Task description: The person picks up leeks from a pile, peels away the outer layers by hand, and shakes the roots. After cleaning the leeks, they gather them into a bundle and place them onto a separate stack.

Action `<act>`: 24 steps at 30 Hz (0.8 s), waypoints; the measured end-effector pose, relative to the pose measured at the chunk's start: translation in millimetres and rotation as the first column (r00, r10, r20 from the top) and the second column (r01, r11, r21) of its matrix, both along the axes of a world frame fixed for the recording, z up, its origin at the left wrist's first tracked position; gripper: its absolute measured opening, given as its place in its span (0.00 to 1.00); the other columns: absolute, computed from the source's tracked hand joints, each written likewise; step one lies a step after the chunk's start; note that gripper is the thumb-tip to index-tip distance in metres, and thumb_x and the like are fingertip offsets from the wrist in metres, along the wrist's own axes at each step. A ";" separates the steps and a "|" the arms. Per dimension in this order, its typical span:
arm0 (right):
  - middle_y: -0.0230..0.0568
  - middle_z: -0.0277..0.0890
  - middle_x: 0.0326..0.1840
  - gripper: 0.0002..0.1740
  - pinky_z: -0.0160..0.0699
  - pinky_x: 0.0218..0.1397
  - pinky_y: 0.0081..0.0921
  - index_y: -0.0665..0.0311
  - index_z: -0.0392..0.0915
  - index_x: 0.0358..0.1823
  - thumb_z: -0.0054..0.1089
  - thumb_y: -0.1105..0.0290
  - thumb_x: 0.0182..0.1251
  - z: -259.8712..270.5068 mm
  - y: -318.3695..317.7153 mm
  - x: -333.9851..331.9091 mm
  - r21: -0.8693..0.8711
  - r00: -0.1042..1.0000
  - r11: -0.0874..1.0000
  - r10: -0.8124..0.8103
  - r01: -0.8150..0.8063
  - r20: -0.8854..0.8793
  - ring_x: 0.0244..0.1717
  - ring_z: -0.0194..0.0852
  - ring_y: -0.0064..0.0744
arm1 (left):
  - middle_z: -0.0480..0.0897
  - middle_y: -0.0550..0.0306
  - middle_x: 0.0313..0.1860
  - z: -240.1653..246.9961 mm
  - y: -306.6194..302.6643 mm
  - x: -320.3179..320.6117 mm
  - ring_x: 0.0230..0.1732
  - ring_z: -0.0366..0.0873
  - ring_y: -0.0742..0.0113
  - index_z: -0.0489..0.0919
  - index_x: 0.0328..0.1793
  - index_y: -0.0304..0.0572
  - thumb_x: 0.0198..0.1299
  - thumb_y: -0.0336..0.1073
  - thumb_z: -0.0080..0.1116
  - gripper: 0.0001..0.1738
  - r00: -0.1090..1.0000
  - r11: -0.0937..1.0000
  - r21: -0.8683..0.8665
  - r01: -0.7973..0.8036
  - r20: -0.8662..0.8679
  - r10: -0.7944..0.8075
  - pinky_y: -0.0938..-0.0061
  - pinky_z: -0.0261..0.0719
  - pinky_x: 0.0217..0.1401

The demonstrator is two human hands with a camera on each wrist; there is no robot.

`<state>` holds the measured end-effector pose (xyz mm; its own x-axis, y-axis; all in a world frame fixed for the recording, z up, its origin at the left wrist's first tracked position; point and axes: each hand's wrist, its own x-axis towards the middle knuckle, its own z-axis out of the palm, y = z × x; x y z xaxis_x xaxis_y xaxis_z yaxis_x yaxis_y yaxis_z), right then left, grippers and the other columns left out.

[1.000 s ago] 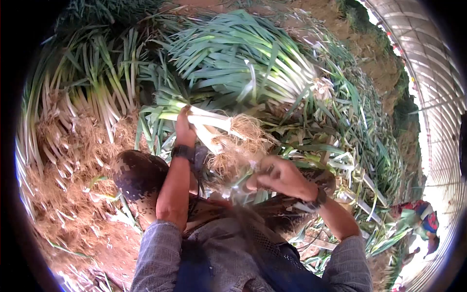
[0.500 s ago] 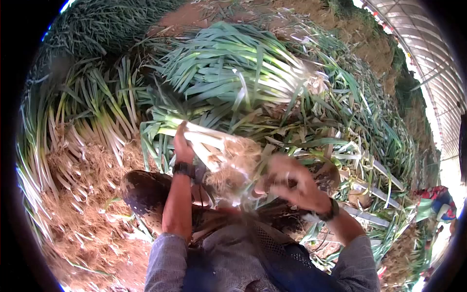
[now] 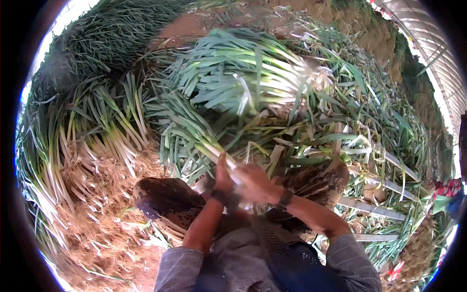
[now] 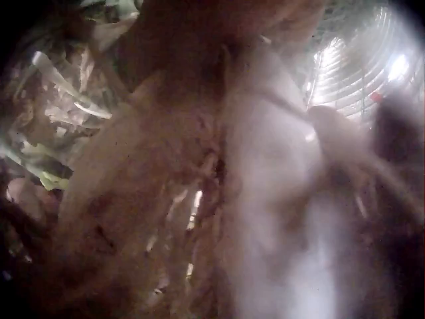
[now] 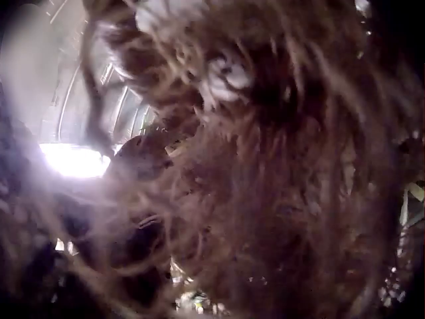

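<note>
A small bunch of leeks (image 3: 210,147) slants across my lap in the head view, green leaves pointing up and left. My left hand (image 3: 224,178) grips its pale stalks. Just to the right, my right hand (image 3: 257,184) holds the same bunch lower down and covers much of the stalks. Blurred white stalks (image 4: 272,173) and brown strands fill the left wrist view. Tangled brown roots (image 5: 252,166) hang close before the right wrist camera. The root end is mostly hidden by the hands in the head view.
A large pile of leeks (image 3: 253,68) lies ahead, roots to the right. More leeks (image 3: 107,146) with dense roots spread along the left. Loose leaves and trimmings (image 3: 374,121) cover the ground at right, near metal bars (image 3: 374,209). My knees (image 3: 168,202) flank the hands.
The bunch has swung from lying nearly level, roots to the right, to slanting down toward my lap. My right hand, blurred and apart from the stalks earlier, has come up beside the left onto them.
</note>
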<state>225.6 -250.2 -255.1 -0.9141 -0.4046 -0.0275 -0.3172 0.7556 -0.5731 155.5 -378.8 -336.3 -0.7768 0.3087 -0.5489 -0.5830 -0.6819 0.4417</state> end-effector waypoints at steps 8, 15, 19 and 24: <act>0.58 0.64 0.67 0.27 0.86 0.51 0.31 0.65 0.59 0.69 0.53 0.73 0.70 20.5 27.4 57.2 -0.717 0.935 0.644 -0.355 0.266 0.028 0.52 0.80 0.44 | 0.78 0.47 0.44 17.3 -7.5 -0.8 0.46 0.79 0.54 0.67 0.62 0.41 0.65 0.59 0.53 0.32 0.985 0.983 0.058 -0.174 -0.008 0.175 0.57 0.80 0.55; 0.56 0.70 0.61 0.25 0.74 0.62 0.41 0.70 0.66 0.64 0.52 0.62 0.72 -60.2 -21.4 4.2 -0.468 0.866 0.822 -0.457 0.325 -0.201 0.62 0.71 0.48 | 0.77 0.46 0.47 5.2 -1.3 4.5 0.49 0.78 0.53 0.66 0.66 0.40 0.65 0.59 0.52 0.34 0.997 0.983 0.164 -0.078 0.019 0.076 0.56 0.79 0.56; 0.60 0.68 0.62 0.29 0.68 0.65 0.46 0.74 0.65 0.64 0.54 0.59 0.71 -23.8 -31.4 6.2 -0.586 0.911 0.734 -0.412 0.344 0.019 0.63 0.68 0.54 | 0.71 0.41 0.57 7.7 -10.2 6.7 0.59 0.71 0.53 0.63 0.69 0.38 0.64 0.60 0.54 0.39 0.995 0.996 0.013 -0.089 0.045 0.088 0.55 0.78 0.58; 0.61 0.64 0.66 0.31 0.65 0.70 0.49 0.75 0.67 0.61 0.61 0.57 0.66 -20.2 -16.4 2.7 -0.343 0.967 0.919 0.122 -0.196 -0.225 0.65 0.66 0.53 | 0.78 0.48 0.46 26.0 -23.4 16.5 0.44 0.78 0.59 0.71 0.63 0.37 0.64 0.57 0.49 0.32 0.993 0.985 -0.134 0.112 -0.007 -0.114 0.67 0.76 0.54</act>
